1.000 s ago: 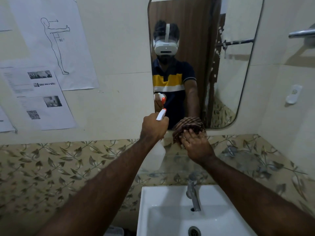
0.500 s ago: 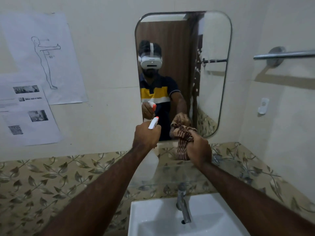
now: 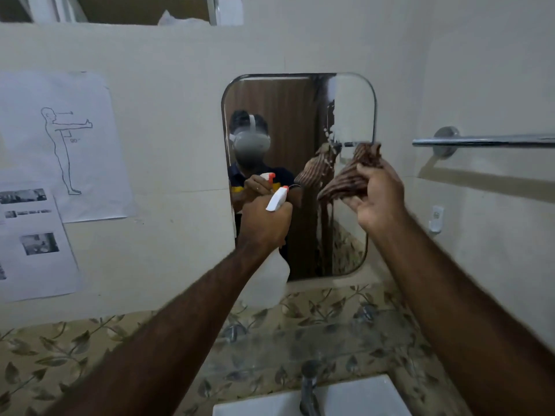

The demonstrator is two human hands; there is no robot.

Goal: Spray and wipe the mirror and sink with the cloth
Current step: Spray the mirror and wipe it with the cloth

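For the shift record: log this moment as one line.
left hand: holds spray bottle | right hand: cloth raised by mirror | sink: untouched

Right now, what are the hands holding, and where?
Left hand holds the spray bottle at its neck. Right hand holds the brown striped cloth, bunched at its lower end.

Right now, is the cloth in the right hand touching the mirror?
Cannot tell. In the head view the cloth bunched in the right hand overlaps the mirror near its right edge, close to its reflection, but motion blur hides any contact or gap.
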